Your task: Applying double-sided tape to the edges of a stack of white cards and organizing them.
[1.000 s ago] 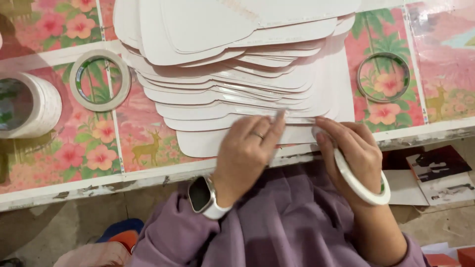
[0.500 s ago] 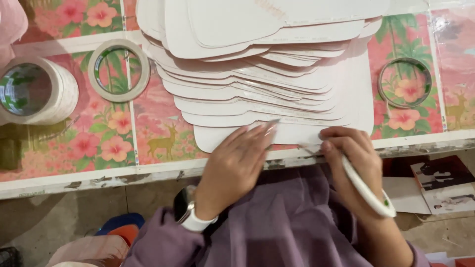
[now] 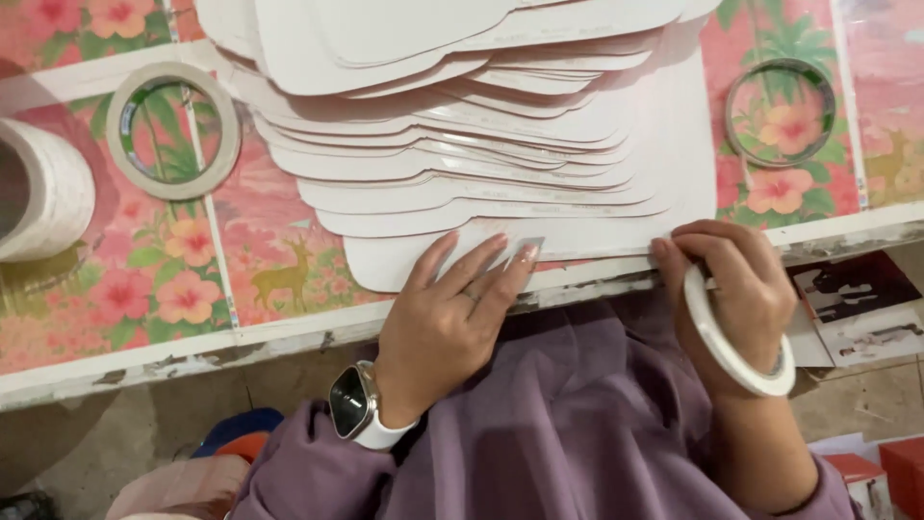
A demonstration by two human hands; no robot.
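A fanned stack of white, flat, round-cornered card cut-outs (image 3: 481, 125) is spread over the upper middle of the frame, and its lowest sheet (image 3: 577, 241) reaches down to the near edge of the flower-patterned pink counter (image 3: 192, 289). That lowest sheet is pressed flat by the left hand (image 3: 452, 308) at lower centre; the fingers are laid out straight on the card, so the grip is open and nothing is held in it. A small pale strip (image 3: 532, 246) is seen at the fingertips, though it cannot be told what it is. A white-strapped wristwatch with a dark face (image 3: 351, 404) is worn on the left wrist.

To the right of centre, the right edge of the same sheet is touched by the right hand (image 3: 736, 289), whose grip is closed on a narrow white ring of tape (image 3: 731, 342).

Farther out, a flat beige tape ring (image 3: 173, 130) is laid on the counter at upper left, a thick white tape roll (image 3: 43, 202) is cut off by the left edge, and a thin transparent ring (image 3: 780, 111) is placed at upper right. A purple garment (image 3: 577, 433) fills the lower middle.
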